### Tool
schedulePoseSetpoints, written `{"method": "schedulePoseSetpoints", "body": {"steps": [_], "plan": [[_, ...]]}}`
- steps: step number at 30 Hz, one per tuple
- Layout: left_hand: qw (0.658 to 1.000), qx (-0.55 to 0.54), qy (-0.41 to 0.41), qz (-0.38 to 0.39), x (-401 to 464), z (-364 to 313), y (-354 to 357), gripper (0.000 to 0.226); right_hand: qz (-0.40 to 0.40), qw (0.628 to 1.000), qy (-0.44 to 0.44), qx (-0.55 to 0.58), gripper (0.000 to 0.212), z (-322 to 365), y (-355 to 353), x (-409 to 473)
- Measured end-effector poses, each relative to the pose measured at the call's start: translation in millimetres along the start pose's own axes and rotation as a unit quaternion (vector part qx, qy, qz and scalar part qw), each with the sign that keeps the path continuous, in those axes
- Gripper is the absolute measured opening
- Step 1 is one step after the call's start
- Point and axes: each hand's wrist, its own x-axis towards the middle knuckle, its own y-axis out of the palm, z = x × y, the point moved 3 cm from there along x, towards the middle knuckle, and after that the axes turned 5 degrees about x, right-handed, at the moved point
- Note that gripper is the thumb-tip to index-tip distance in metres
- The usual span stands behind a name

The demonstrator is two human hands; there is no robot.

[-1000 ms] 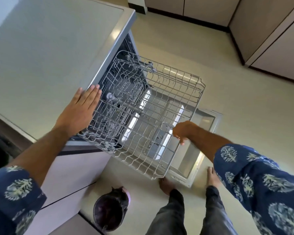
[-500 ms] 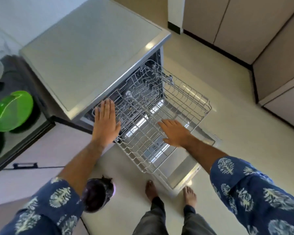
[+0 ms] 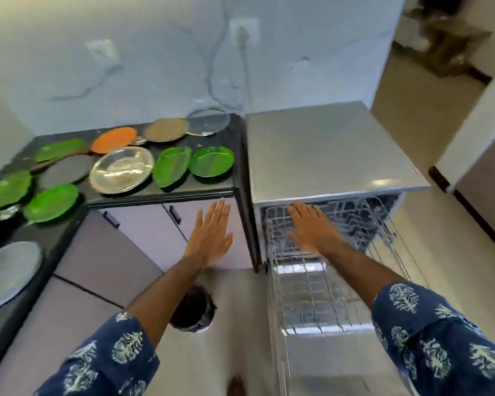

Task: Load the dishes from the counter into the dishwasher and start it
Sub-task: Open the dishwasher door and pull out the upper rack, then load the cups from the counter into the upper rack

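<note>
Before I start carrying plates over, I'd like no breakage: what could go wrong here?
1. The pulled-out rack and open door jut into the floor space where you stand barefoot; you could trip.
2. The green plates sit close to the counter edge; a hurried reach could knock one off.
3. The dark bin stands on the floor near your path.

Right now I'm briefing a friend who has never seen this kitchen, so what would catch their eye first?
Probably the bright green plates spread over the dark counter at left, with an orange plate and a shiny steel bowl among them. Next, the dishwasher at right, its empty wire rack pulled out. Both hands are open: the right hand over the rack, the left hand before the cabinet.
</note>
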Motion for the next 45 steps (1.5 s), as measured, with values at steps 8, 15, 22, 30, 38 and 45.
{"method": "schedulePoseSetpoints", "body": {"steps": [8, 15, 22, 30, 38, 45], "plan": [[0.995, -0.044, -0.092, -0.021, -21.0, 106.0, -2.0, 0.073, -0.030, 0.995, -0.092, -0.009, 0.073, 108.5, -26.4, 87.0], [0.994, -0.082, -0.075, -0.020, 33.2, 197.2, 28.5, 0.071, -0.038, 0.996, -0.077, 0.025, 0.072, 157.4, -11.8, 185.3], [0.995, -0.094, -0.036, -0.008, 89.1, 285.0, 37.9, 0.070, -0.022, 0.999, -0.046, 0.016, 0.070, 202.6, -2.5, 274.6], [0.990, -0.088, -0.109, -0.013, 75.6, 371.0, 56.8, 0.069, -0.015, 0.991, -0.132, 0.004, 0.065, 284.3, 2.9, 356.6], [0.963, -0.035, -0.268, 0.011, 3.9, 469.9, 52.8, 0.071, 0.025, 0.949, -0.314, 0.018, 0.067, 424.2, 21.9, 439.7], [0.894, 0.015, -0.447, 0.025, -120.0, 517.0, 32.2, 0.070, 0.058, 0.875, -0.479, 0.039, 0.067, 566.9, 49.1, 459.0]]}}
